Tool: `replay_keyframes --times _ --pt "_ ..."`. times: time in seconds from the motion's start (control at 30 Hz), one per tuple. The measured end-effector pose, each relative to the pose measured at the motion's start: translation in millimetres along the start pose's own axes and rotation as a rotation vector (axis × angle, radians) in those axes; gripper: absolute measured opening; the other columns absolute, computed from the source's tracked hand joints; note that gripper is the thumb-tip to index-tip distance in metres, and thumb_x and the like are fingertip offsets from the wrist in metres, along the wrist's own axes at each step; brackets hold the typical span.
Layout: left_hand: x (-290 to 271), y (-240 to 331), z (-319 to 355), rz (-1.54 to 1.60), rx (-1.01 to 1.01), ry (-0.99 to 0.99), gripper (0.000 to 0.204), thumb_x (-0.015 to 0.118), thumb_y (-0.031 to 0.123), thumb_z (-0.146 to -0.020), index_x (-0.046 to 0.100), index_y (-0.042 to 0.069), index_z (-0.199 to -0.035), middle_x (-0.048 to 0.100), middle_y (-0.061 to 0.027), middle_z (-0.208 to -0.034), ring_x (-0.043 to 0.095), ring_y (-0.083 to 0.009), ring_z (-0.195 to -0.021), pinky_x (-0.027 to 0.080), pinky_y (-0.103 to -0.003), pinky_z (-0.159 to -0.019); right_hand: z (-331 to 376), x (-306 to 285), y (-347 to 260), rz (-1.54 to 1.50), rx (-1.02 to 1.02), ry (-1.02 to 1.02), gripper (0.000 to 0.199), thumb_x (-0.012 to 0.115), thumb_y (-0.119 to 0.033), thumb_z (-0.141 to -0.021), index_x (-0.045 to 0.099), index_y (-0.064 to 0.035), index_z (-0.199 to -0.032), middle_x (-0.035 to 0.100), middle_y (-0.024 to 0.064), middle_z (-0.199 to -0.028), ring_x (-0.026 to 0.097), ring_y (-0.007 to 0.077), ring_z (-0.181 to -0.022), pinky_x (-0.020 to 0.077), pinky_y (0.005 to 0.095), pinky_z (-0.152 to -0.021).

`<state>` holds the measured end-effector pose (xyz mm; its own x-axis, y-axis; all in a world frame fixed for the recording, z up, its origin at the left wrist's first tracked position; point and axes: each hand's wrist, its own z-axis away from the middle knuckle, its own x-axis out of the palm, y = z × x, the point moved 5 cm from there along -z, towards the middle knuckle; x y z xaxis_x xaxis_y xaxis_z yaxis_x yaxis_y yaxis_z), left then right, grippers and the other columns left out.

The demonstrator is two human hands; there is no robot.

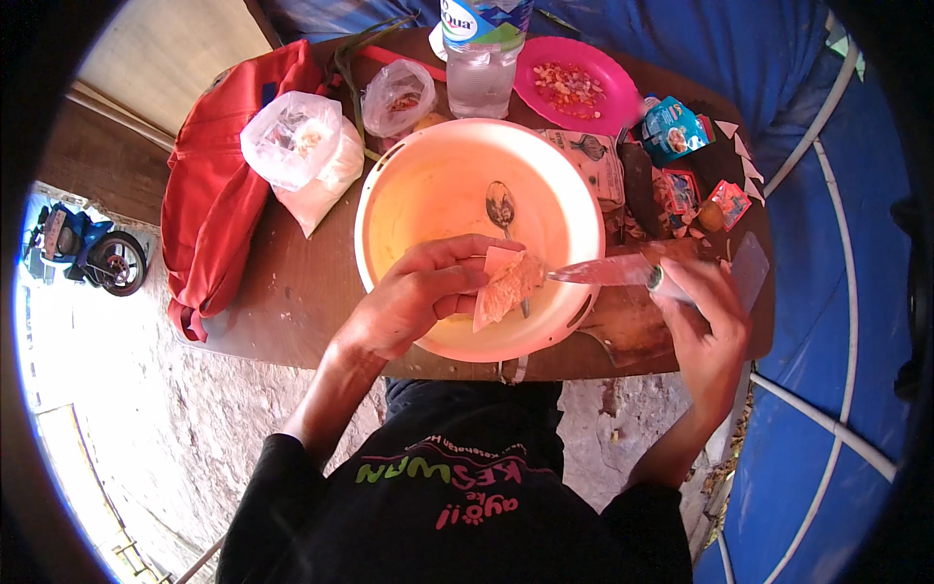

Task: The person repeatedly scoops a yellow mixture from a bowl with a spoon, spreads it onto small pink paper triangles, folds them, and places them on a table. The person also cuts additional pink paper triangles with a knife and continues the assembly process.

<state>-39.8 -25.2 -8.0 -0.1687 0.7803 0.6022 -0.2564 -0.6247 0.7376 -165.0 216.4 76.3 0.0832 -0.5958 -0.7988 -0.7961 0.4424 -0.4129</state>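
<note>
My left hand (pixel 413 297) is closed on a small pinkish-orange packet (pixel 506 289), pinched between thumb and fingers over the near part of a wide pale basin (pixel 375 243). A rough, crumbly-looking face of the packet points right; I cannot make out what it contains. My right hand (pixel 710 316) grips a knife (pixel 603 271) by its handle, at the basin's right side. The blade points left, its tip at or very close to the packet's right edge. Inside the basin a metal spoon (pixel 500 204) leans, its lower handle partly hidden behind the packet.
Right of the basin lie a wooden board (pixel 623 326), a printed pack (pixel 593 161) and a teal sachet (pixel 671 128). Behind stand a water bottle (pixel 482 83) and a pink plate (pixel 623 73) of chopped pieces. Leftward are a bag of white powder (pixel 326 175) and a red cloth bag (pixel 219 195).
</note>
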Motion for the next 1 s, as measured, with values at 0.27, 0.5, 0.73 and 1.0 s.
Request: replay_keyframes --times 0.27,0.5,0.73,1.0 --pt "3 5 9 -0.224 -0.014 -0.038 0.039 0.054 0.014 -0.101 0.057 -0.002 -0.137 0.066 -0.0062 -0.122 0.062 -0.0117 -0.108 0.048 -0.027 -0.096 -34 18 -23 -0.056 -0.202 -0.121 0.039 0.078 0.005 -0.07 0.075 -0.0066 -0.107 0.068 0.0081 -0.098 0.064 0.0279 -0.091 0.0491 0.0401 -0.082" --pt "4 6 8 -0.288 0.039 -0.14 0.041 0.054 0.013 -0.101 0.055 -0.005 -0.137 0.065 -0.0091 -0.127 0.061 -0.0139 -0.114 0.044 -0.027 -0.101 -34 23 -24 -0.015 -0.205 -0.119 0.039 0.077 0.004 -0.071 0.075 -0.0076 -0.109 0.068 0.0074 -0.097 0.064 0.0278 -0.09 0.0484 0.0405 -0.083" --pt "2 3 9 -0.237 -0.003 -0.129 0.034 0.057 0.006 -0.098 0.061 -0.004 -0.131 0.068 -0.0053 -0.12 0.06 -0.01 -0.107 0.045 -0.026 -0.097 -34 26 -19 -0.033 -0.163 -0.132 0.04 0.077 0.004 -0.071 0.075 -0.0069 -0.109 0.068 0.0082 -0.098 0.064 0.0281 -0.091 0.0489 0.04 -0.083" --pt "1 2 15 -0.331 -0.022 -0.134 0.033 0.058 0.006 -0.099 0.063 -0.005 -0.129 0.069 -0.0047 -0.117 0.06 -0.0098 -0.108 0.044 -0.025 -0.097 -34 33 -7 -0.1 -0.141 -0.164 0.038 0.079 0.002 -0.072 0.075 -0.006 -0.109 0.069 0.0097 -0.098 0.065 0.0291 -0.09 0.0507 0.0394 -0.081"
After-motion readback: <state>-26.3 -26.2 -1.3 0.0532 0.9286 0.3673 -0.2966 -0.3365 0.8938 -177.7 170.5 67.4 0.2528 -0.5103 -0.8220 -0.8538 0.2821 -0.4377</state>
